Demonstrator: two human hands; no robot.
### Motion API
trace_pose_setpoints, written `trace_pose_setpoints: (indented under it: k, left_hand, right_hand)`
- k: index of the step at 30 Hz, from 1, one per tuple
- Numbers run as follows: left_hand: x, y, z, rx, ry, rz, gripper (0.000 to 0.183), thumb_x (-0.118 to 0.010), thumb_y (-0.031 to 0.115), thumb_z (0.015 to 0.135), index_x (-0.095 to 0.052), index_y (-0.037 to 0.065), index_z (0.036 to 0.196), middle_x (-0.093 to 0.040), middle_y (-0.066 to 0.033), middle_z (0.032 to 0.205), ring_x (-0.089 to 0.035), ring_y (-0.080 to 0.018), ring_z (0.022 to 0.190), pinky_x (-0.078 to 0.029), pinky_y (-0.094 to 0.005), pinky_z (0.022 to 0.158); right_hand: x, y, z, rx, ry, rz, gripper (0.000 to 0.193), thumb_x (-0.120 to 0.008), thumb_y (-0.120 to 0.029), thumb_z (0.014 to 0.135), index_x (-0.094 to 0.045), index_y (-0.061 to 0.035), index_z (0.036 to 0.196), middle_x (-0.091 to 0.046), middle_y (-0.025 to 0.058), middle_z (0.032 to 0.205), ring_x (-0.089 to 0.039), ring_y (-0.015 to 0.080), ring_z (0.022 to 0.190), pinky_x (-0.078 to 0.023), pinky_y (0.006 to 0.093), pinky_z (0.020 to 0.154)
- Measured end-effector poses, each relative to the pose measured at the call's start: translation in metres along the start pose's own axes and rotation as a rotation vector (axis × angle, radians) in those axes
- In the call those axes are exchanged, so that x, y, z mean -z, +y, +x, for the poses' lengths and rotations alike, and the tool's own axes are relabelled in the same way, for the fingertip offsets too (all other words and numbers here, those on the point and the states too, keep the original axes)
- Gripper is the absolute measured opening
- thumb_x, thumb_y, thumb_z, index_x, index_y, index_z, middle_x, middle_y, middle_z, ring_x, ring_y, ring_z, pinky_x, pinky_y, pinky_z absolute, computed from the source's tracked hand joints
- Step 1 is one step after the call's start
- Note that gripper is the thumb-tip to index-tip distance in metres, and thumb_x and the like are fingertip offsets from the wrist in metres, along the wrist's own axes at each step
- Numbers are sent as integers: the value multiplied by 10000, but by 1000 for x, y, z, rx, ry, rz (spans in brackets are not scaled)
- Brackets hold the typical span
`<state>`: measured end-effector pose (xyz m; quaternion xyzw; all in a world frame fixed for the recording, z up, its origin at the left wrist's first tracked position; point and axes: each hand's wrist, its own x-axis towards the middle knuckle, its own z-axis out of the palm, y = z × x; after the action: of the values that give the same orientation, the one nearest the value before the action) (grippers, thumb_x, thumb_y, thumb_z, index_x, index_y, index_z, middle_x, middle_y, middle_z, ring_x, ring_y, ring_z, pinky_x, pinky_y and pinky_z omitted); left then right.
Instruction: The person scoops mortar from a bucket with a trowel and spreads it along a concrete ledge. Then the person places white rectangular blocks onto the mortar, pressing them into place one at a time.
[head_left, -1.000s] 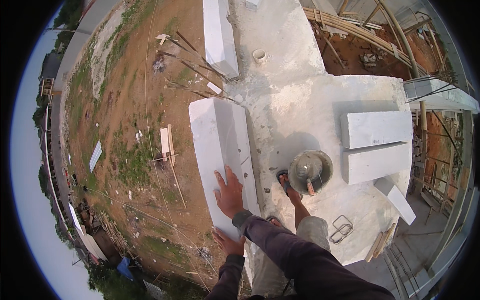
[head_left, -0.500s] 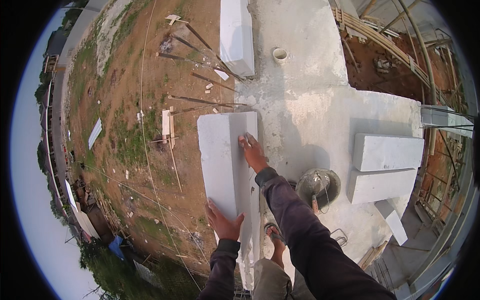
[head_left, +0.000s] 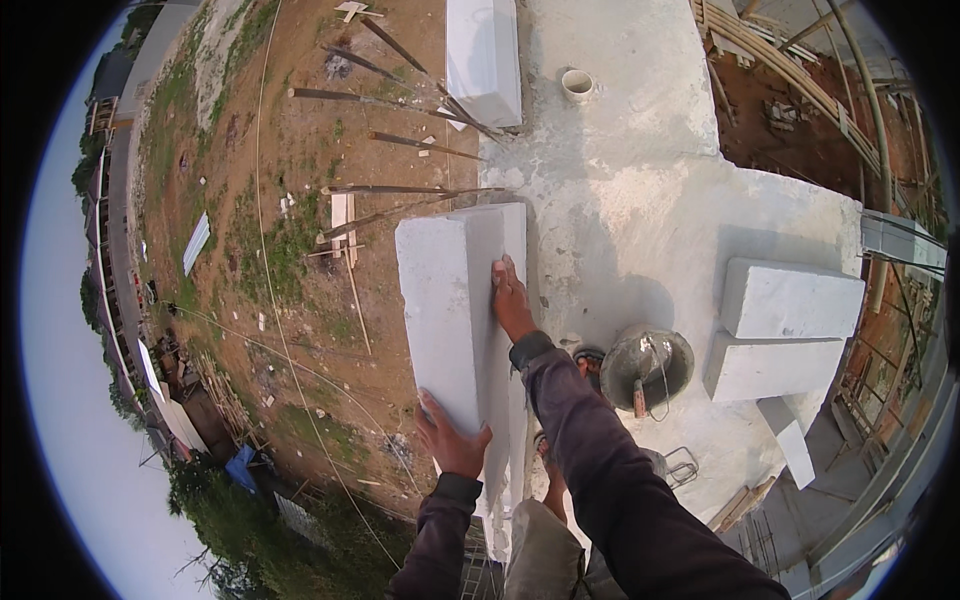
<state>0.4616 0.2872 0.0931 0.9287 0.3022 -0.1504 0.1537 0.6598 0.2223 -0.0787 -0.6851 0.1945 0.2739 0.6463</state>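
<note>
White block (head_left: pixel 437 310) just left of the frame's centre, your left hand (head_left: pixel 453 440) spread open on its lower part, your right hand (head_left: pixel 512 300) open along its right side, a grey bucket (head_left: pixel 613 378) (trowel (head_left: pixel 638 402) inside) right of centre

The left hand (head_left: pixel 452 438) is nearer, back upward, its fingers stretched far and left, thumb spread to the right. The right hand (head_left: pixel 514 303) reaches farther, fingers extended and close together. The dark-sleeved left forearm (head_left: pixel 437 535) points far; the right forearm (head_left: pixel 590 425) slants far and leftward.
</note>
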Motion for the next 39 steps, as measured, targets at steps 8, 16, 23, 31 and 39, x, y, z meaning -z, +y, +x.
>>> trace_pose_setpoints:
  k: [8, 16, 23, 31, 39]
  left_hand:
    - [4, 14, 3, 75, 41, 32, 1218, -838, 352, 614, -146, 86, 1581, -315, -297, 1426, -350, -494, 1292, -277, -596, 1064]
    - [-6, -30, -52, 68, 48, -150, 1171, -847, 384, 682, -156, 34, 1560, -110, -291, 1596, -114, -493, 1477, -131, -609, 1175]
    - [-35, -135, -201, 146, -64, -116, 1191, -854, 401, 668, -151, 11, 1547, -168, -309, 1566, -155, -495, 1465, -119, -590, 1190]
    - [-64, -155, -208, 26, 90, -386, 1185, -853, 292, 679, -116, -16, 1554, -282, -326, 1432, -311, -528, 1333, -295, -551, 1137]
    - [-50, -159, -209, 43, 17, -563, 1156, -842, 249, 677, -133, -11, 1553, -299, -282, 1440, -325, -488, 1344, -322, -513, 1138]
  right_hand:
    - [8, -37, -53, -3, -42, 96, 725, -389, -548, 1033, -438, 44, 1447, -522, 217, 1413, -502, 310, 1289, -377, 381, 1081]
    - [-29, -64, -136, 351, 163, -394, 806, -623, -373, 960, -239, 81, 1504, -377, 316, 1482, -431, 419, 1352, -376, 434, 1105]
    - [-39, -26, -168, 498, 275, -438, 792, -668, -316, 933, -264, 83, 1485, -411, 306, 1455, -454, 413, 1331, -376, 429, 1106]
    - [-40, 25, -205, 497, 283, -500, 750, -586, -467, 963, -373, 76, 1434, -537, 267, 1357, -548, 388, 1238, -428, 427, 1040]
    - [-27, 38, -179, 590, 370, -560, 587, -610, -460, 956, -591, 90, 1160, -653, 197, 1068, -629, 309, 945, -491, 413, 833]
